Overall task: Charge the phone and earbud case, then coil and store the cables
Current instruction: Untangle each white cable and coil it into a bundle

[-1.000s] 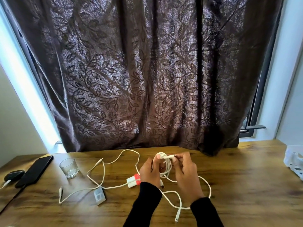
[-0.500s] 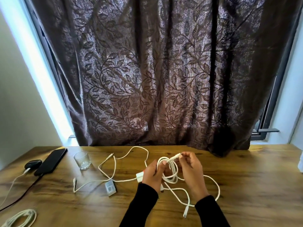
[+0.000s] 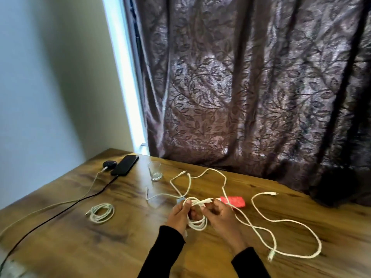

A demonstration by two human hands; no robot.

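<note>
My left hand (image 3: 178, 215) holds a small coil of white cable (image 3: 197, 222) just above the wooden table (image 3: 70, 237). My right hand (image 3: 220, 215) pinches that cable's plug end (image 3: 205, 201) across the top of the coil. A black phone (image 3: 124, 165) and a dark earbud case (image 3: 109, 163) lie at the far left corner, each with a cable plugged in. A finished white coil (image 3: 101, 213) rests to the left of my hands. Loose white cables (image 3: 281, 221) sprawl to the right and behind my hands.
A small clear glass (image 3: 155, 171) stands beyond my hands. A red and white charger block (image 3: 233, 201) lies just right of my right hand. A dark patterned curtain (image 3: 251, 87) hangs behind the table. A black cable (image 3: 50, 215) runs off the left edge.
The camera has swung left and tilted, bringing the finished coil and more loose cable into view. My hands still hold the coil; the right hand has brought the plug end lower, across it.
</note>
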